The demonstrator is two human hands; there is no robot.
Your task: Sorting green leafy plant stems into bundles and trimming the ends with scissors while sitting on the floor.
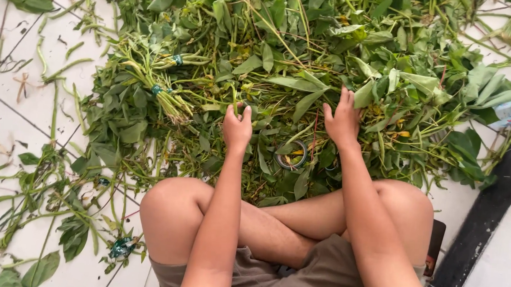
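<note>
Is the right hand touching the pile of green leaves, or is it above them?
Touching. The head view shows the right hand lying flat, fingers spread, pressed on the pile of green leaves, with no gap visible under the fingers.

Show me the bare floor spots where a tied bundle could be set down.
Bare tile lies at far left, between the leaf pile and scattered stems. A narrower strip runs between the right knee and the dark border. Around the left hand, right hand and tape ring it is crowded.
</note>
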